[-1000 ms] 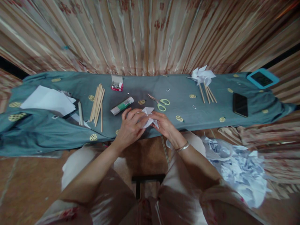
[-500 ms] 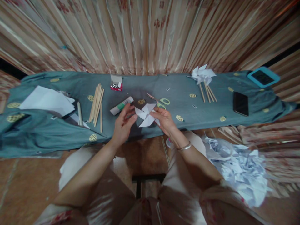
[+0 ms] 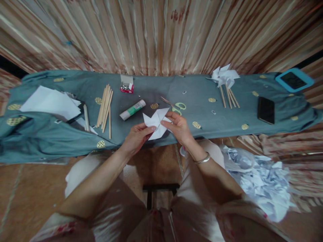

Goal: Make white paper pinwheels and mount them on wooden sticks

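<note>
A white paper pinwheel [image 3: 156,120] with folded blades is held between my two hands over the front edge of the cloth-covered table. My left hand [image 3: 138,136] pinches its lower left blade, thumb on top. From the right, my right hand [image 3: 178,126] grips it with the thumb near the middle; the fingers behind the paper are partly hidden. Just beyond lie scissors [image 3: 179,106] with pale green handles, partly covered by my right hand. A glue stick [image 3: 133,110] rests on the cloth beyond my left hand.
Wooden sticks [image 3: 104,107], white paper sheets [image 3: 50,102] and an open red box of small metal pieces [image 3: 127,88] lie left. Finished pinwheels on sticks [image 3: 224,77], a black phone [image 3: 266,110] and a blue-framed device [image 3: 294,80] are right. Paper scraps [image 3: 264,185] fill a bag below.
The paper shape, bunched between both hands at first, was opened into a pinwheel in my right hand while my left let go. Now my left hand has taken hold of it again.
</note>
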Tool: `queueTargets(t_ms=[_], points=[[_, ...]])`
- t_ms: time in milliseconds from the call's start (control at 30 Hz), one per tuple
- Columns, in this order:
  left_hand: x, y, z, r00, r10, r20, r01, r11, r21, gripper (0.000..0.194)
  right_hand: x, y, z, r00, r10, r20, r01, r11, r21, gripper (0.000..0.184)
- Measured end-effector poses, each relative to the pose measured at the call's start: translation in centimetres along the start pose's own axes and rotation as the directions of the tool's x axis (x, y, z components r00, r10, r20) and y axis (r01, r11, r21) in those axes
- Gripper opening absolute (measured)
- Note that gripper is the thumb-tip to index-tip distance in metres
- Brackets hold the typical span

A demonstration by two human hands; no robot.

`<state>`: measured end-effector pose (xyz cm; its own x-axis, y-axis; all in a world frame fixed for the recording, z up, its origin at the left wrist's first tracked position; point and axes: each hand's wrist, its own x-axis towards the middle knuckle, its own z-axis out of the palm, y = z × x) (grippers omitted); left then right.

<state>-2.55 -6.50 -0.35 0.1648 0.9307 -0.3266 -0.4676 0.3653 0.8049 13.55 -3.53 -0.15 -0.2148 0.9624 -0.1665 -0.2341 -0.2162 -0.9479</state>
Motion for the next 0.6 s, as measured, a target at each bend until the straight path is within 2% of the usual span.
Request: queueTargets(t_ms=[333,467,600], points=[[0.14,-0.48,-0.18,0.999,-0.013,-0.047,0.013,1.000,0.016,0.035,-0.20,0.16,-0.04,1.000,-0.029,0.010,0.030,0.999,-0.043,0.044],[0.22,-0.81,-0.43,0.999,0.011,-0.051,-0.008,0.999,0.048,0.033,-0.26,0.29,-0.01,0.998,-0.059,0.020,0.060,0.997,-0.048,0.042],[0.30,-0.68,-0.74,0.997,0.066,-0.038,-0.061,0.992,0.114,0.039,-0.15,0.23,-0.14,1.000,-0.023,-0.001,0.023,0.998,-0.059,0.045]])
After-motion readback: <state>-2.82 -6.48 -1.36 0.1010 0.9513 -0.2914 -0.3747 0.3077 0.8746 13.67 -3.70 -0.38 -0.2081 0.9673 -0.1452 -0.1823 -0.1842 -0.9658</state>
